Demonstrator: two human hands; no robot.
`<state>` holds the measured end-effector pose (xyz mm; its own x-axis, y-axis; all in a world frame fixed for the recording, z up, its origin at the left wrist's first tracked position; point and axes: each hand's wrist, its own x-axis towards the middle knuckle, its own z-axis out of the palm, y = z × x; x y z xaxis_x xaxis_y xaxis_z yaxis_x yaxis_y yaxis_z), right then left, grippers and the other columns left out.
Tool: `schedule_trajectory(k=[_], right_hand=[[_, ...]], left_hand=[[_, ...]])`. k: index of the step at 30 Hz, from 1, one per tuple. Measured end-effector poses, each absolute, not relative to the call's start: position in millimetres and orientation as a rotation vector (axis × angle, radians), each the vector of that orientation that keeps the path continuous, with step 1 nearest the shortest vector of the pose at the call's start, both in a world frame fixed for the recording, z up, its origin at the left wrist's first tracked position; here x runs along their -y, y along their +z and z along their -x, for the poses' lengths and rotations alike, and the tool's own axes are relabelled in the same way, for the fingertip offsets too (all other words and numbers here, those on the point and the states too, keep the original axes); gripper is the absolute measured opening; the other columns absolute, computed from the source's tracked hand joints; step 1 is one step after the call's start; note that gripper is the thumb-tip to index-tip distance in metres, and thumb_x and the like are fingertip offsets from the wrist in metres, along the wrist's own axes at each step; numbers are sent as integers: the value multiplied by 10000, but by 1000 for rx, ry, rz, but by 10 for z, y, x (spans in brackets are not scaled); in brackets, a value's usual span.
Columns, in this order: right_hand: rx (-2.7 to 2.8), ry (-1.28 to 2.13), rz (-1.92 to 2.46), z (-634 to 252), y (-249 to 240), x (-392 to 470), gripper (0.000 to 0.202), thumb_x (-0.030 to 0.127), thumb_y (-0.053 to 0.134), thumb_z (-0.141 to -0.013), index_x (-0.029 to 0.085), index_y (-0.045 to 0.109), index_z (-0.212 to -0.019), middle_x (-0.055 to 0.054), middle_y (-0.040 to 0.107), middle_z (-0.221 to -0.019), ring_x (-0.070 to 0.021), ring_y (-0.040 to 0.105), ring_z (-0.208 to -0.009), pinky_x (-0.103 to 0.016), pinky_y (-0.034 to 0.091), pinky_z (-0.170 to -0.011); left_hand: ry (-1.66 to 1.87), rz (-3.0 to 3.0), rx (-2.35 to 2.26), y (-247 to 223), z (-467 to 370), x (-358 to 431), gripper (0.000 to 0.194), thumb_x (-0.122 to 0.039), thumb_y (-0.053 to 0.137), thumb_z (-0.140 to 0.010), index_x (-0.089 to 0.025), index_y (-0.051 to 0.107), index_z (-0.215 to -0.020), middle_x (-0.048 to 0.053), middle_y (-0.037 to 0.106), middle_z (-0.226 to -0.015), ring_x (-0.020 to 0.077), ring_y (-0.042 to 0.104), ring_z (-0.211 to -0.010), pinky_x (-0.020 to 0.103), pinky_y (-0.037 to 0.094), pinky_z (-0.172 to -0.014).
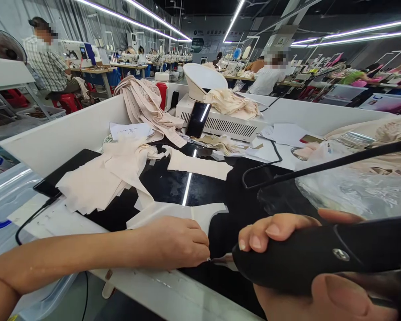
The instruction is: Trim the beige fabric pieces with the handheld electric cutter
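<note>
My left hand (173, 243) is closed, its fingertips pinched at the near end of a pale fabric piece (187, 211) that lies on the black glossy tabletop (234, 209). The hand covers much of that piece. In my right hand (284, 227) is a black-handled tool (307, 256) with a narrow metal tip (225, 260). The tip points left and meets the fingertips of my left hand; the exact contact is too small to make out. Beyond the hands lies another beige fabric piece (200, 164). To the left, cut fabric pieces (96, 178) are heaped in a loose stack.
A phone (198, 119) leans on a white vented box (220, 125). Draped beige fabric (143, 104) hangs at the back left. A black bent rod (330, 162) crosses the right side over a clear plastic bag (354, 191). White boards (70, 129) border the table. Other people sit at sewing machines behind.
</note>
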<state>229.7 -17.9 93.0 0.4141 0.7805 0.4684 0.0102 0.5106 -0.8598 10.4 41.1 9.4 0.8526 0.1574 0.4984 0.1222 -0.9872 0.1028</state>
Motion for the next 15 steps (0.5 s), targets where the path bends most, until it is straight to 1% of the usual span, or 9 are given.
schedule_trajectory(k=[5, 9, 11, 13, 15], right_hand=[[1031, 631, 904, -2218, 899, 176, 682, 545, 1132, -774, 388, 781, -1338, -13, 779, -967, -353, 828, -783, -526, 721, -611], [1012, 724, 839, -2277, 849, 201, 572, 524, 1145, -783, 378, 813, -1225, 29, 757, -819, -297, 761, -625, -454, 675, -530], [1009, 780, 806, -2317, 837, 216, 543, 493, 1162, -782, 377, 828, -1194, 36, 771, -777, -283, 749, -591, -435, 673, -520], [1009, 797, 792, -2343, 837, 231, 537, 484, 1175, -786, 375, 839, -1190, 35, 785, -775, -277, 757, -595, -430, 685, -534], [1009, 791, 790, -2349, 844, 240, 538, 488, 1182, -789, 373, 846, -1193, 33, 786, -780, -278, 768, -606, -432, 693, -547]], left_hand=[[853, -2961, -227, 64, -122, -419, 361, -139, 673, -1319, -192, 788, -981, 27, 873, -1073, 184, 776, -941, 296, 673, -936], [811, -2970, -218, 59, -127, -419, 353, -132, 660, -1324, -190, 798, -1005, 39, 890, -1103, 179, 793, -949, 294, 679, -989], [805, -2965, -224, 57, -123, -422, 359, -164, 643, -1348, -188, 804, -1028, 39, 898, -1118, 178, 801, -949, 298, 677, -989], [798, -2950, -253, 56, -117, -430, 331, -227, 658, -1368, -186, 811, -1077, 34, 897, -1125, 187, 813, -967, 310, 671, -970], [764, -2943, -295, 58, -115, -445, 252, -244, 711, -1353, -188, 810, -1128, 28, 896, -1137, 200, 827, -1004, 316, 666, -948]])
